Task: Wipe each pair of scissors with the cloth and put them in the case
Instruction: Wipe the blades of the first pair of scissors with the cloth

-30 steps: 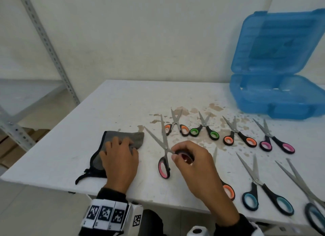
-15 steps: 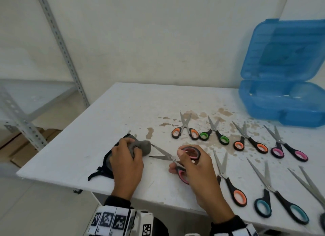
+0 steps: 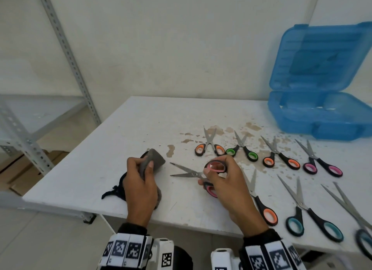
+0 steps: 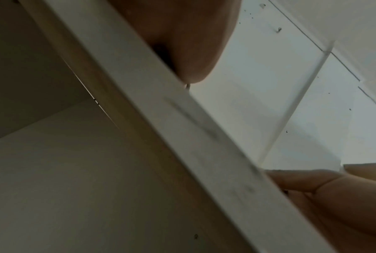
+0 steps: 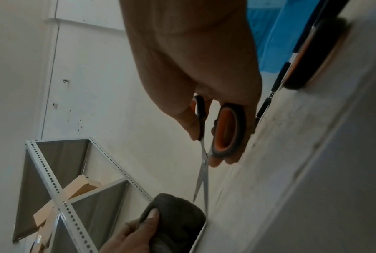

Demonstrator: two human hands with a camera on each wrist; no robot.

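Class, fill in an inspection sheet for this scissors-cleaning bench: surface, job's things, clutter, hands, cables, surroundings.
Surface: white table, brown stains mid-top.
Job's things: grey cloth; pink scissors, blades apart; seven other scissors lying on the table; blue case, lid up.
Clutter: nothing seen.
Hands: left hand grips the cloth; right hand holds the pink scissors by the handles.
Cables: nothing seen.
Surroundings: metal shelving, white wall.

Bare table [image 3: 141, 126] stretches ahead of the left hand [image 3: 140, 186] and out to its left; between the 2 hands only the open blades of the pink-handled scissors [image 3: 186, 172] cross the gap; ahead of the right hand [image 3: 227, 186] lies a row of 4 scissors [image 3: 244, 149]; to its right, 3 more [image 3: 302, 207]; the open blue case [image 3: 322, 116] stands beyond the row, lid raised.
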